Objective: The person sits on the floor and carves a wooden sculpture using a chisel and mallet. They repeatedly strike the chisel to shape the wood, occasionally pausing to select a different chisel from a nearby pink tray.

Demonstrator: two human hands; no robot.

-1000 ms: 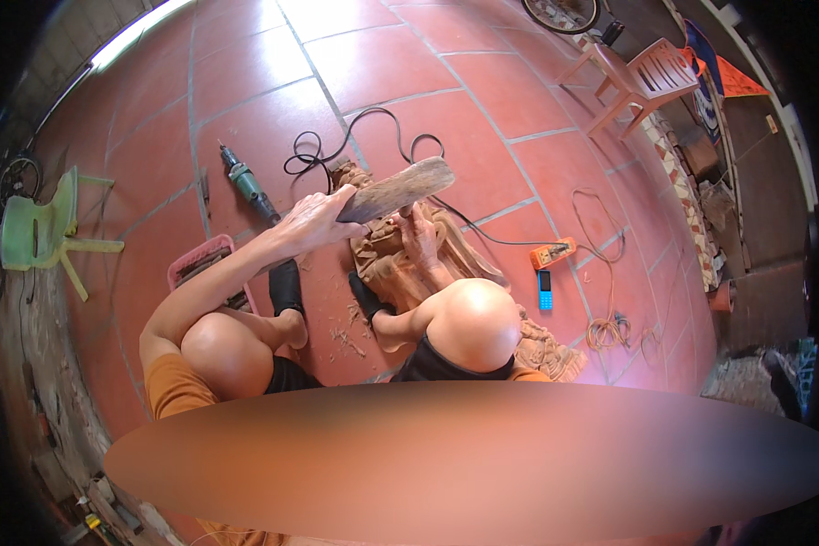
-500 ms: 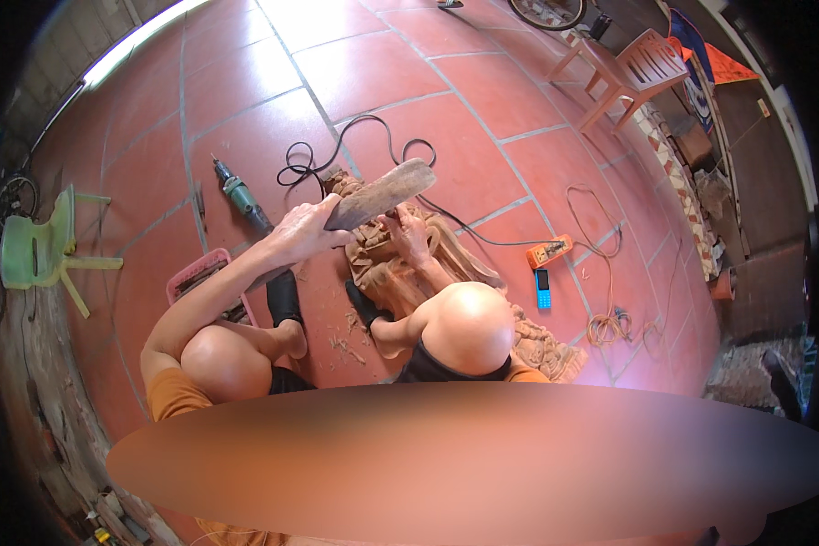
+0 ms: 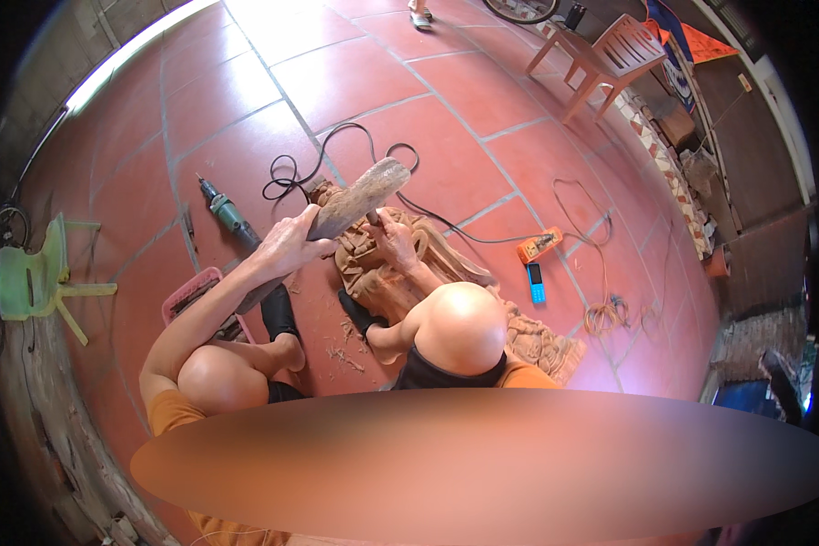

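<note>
My left hand (image 3: 287, 238) is closed round a flat, worn wooden mallet (image 3: 364, 197), whose broad end reaches out over the work. Below that end, my right hand (image 3: 395, 246) grips what looks like a chisel (image 3: 373, 217); only the top of its handle shows, and its blade is hidden. Both hands are over a carved wooden sculpture (image 3: 450, 259) lying on the floor between and beyond my legs. Its lower end comes out past my right knee. Wood shavings (image 3: 344, 355) lie beside it, near my dark-socked feet.
Left of the carving lie a green power tool (image 3: 229, 215) and a pink basket (image 3: 177, 293). A black cord (image 3: 346, 127) runs behind to an orange socket block (image 3: 540, 244), near a blue phone (image 3: 537, 284). Plastic chairs stand left (image 3: 32, 282) and far right (image 3: 601, 64). Another person's foot (image 3: 420, 18) is far off.
The whole view has shifted slightly left. At the far edge, the other person's foot shows more fully. Both hands keep their holds, with the mallet still above the right hand.
</note>
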